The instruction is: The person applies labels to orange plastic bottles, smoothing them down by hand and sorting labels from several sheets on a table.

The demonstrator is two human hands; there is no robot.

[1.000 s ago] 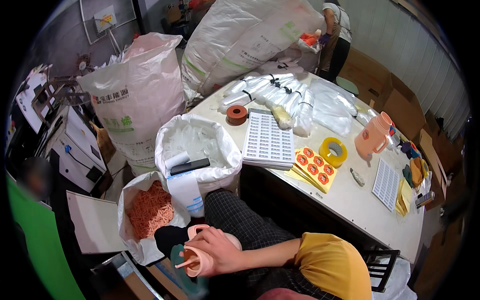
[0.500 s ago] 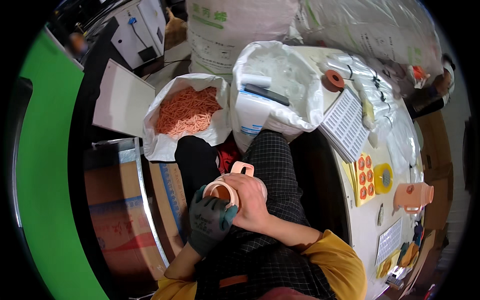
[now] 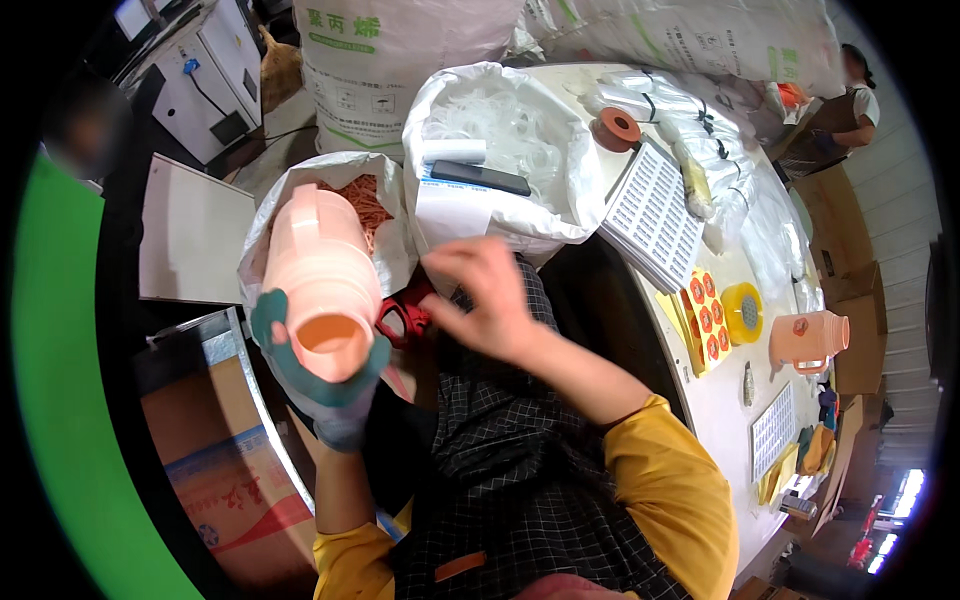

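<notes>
My left hand [image 3: 325,385], in a grey-green glove, is wrapped round the mouth end of a pale pink plastic jug [image 3: 325,255]. The jug is tilted with its round opening toward me and its handle uppermost. It is held over a white sack [image 3: 400,240] of thin pink plastic strips [image 3: 366,205] and hides part of them. My bare right hand [image 3: 485,295] hovers over my lap, apart from the jug. Motion blurs it slightly; its thumb and fingers are apart, with nothing visible between them.
Right of the strips stands a white sack [image 3: 580,180] of clear plastic scraps, with a dark flat object [image 3: 480,178] on it. The table [image 3: 705,410] bears label sheets [image 3: 655,215], orange stickers [image 3: 708,320], yellow tape [image 3: 743,312] and another pink jug [image 3: 808,342]. A person [image 3: 850,115] stands beyond.
The jug has moved from my lap up and left to the sack of strips, in my left hand. My right hand has let go of it and lifted away. The whole view has shifted.
</notes>
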